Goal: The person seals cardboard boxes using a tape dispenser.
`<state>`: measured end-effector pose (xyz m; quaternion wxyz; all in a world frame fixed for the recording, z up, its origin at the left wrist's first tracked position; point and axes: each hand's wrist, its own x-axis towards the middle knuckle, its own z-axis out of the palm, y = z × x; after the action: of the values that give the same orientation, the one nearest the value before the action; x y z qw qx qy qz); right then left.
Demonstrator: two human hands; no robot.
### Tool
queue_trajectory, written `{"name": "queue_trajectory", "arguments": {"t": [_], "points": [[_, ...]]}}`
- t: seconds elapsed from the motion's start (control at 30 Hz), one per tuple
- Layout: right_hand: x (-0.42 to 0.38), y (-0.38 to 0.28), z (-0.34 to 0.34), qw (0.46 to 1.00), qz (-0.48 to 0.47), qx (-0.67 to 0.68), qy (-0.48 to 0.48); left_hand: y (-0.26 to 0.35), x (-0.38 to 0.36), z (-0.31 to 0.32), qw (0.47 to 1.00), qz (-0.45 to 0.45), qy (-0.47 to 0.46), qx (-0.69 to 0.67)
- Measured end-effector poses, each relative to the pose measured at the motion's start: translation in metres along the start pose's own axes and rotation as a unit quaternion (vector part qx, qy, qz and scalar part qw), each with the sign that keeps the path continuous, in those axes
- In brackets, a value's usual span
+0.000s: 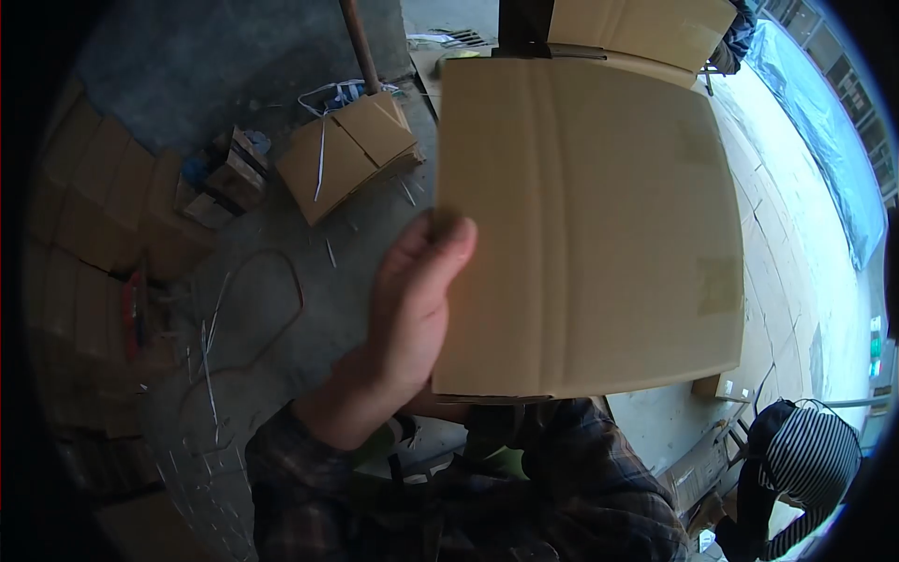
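Observation:
A large flat cardboard piece [609, 225], with crease lines running down it and tape patches near its right side, fills the middle of the view in front of my body. My left hand [407, 304] grips its left edge, thumb along the near face and fingers out of sight around the edge. My right arm in a plaid sleeve [599, 459] reaches up under the lower edge, and the cardboard hides my right hand. A dark metal part [523, 33] stands just beyond the top edge, beside another cardboard sheet [637, 28].
Flattened cardboard [346, 150] lies on the floor by a brown pole [359, 47]. Cardboard stacks [94, 197] line the left, with loose straps [211, 375] on the concrete. A person in a striped top [813, 454] bends at lower right. Blue sheeting [833, 131] hangs at right.

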<state>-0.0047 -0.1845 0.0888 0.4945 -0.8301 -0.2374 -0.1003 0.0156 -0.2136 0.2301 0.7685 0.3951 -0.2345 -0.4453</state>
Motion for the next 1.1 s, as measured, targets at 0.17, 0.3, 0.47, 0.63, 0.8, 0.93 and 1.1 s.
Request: {"name": "queue_trajectory", "arguments": {"t": [0.17, 0.3, 0.47, 0.63, 0.8, 0.93, 1.1], "points": [[-0.008, -0.001, -0.015, 0.972, -0.129, 0.164, 0.111, -0.082, 0.040, 0.060, 0.991, -0.108, -0.036, -0.072], [-0.013, 0.010, -0.028, 0.922, -0.154, 0.336, 0.115, -0.116, 0.064, 0.073, 0.989, -0.139, -0.029, -0.049], [-0.028, 0.036, -0.008, 0.678, -0.020, 0.731, -0.073, -0.140, 0.086, 0.072, 0.984, -0.175, 0.006, -0.024], [0.031, 0.032, 0.007, 0.429, -0.508, 0.725, -0.178, -0.173, 0.103, 0.072, 0.985, -0.166, -0.001, -0.046], [0.033, 0.047, 0.020, 0.435, -0.509, 0.726, -0.159, -0.205, 0.119, 0.041, 0.984, -0.179, 0.015, -0.001], [0.027, 0.063, 0.043, 0.438, -0.510, 0.726, -0.144, -0.200, 0.119, 0.045, 0.987, -0.161, 0.013, -0.017], [0.025, 0.076, 0.059, 0.444, -0.516, 0.721, -0.128, -0.210, 0.123, 0.037, 0.986, -0.163, -0.008, 0.014]]}}
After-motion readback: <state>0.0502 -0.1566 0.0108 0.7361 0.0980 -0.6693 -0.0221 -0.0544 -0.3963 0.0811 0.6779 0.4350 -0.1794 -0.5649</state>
